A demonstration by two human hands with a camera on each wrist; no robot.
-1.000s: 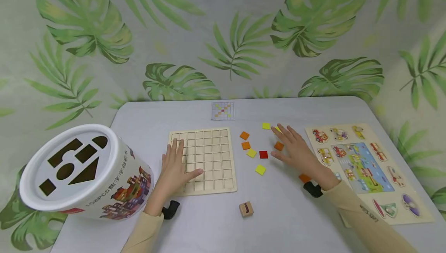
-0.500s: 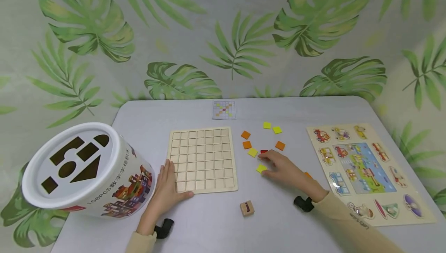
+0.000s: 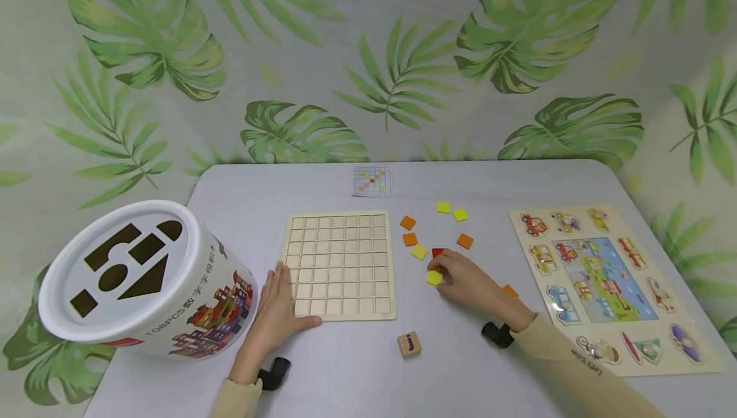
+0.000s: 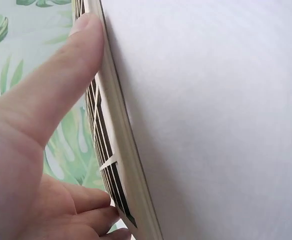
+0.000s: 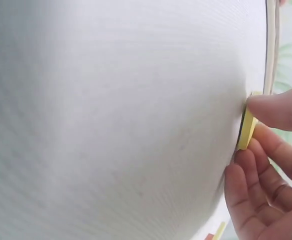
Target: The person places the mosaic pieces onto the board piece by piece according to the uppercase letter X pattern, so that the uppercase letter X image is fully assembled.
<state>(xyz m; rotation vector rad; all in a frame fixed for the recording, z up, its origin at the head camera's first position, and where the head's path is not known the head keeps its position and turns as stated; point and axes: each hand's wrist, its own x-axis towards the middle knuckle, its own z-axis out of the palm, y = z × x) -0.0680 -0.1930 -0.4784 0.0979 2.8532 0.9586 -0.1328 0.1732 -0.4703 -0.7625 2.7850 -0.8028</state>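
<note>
A pale wooden grid board (image 3: 338,266) lies on the table. My left hand (image 3: 279,308) rests at its near-left corner, fingers straight along the left side and thumb along the near edge. In the left wrist view the thumb (image 4: 81,47) touches the board's rim. Right of the board, my right hand (image 3: 469,285) pinches a yellow square tile (image 3: 434,278) between thumb and fingers. The right wrist view has this tile (image 5: 247,129) tilted at the tabletop. Just behind the hand is a partly covered red tile (image 3: 438,253), with another yellow tile (image 3: 419,251) beside it.
Several orange tiles (image 3: 409,239) and yellow tiles (image 3: 443,207) lie farther back. A pattern card (image 3: 372,182) is at the table's far side. Nearer stands a letter block (image 3: 409,344). A large white bucket (image 3: 230,277) occupies the left, a picture puzzle (image 3: 610,277) the right.
My left hand has come down from above the board to its near-left corner, and the board has turned slightly. My right hand has moved left and nearer and now pinches the yellow tile.
</note>
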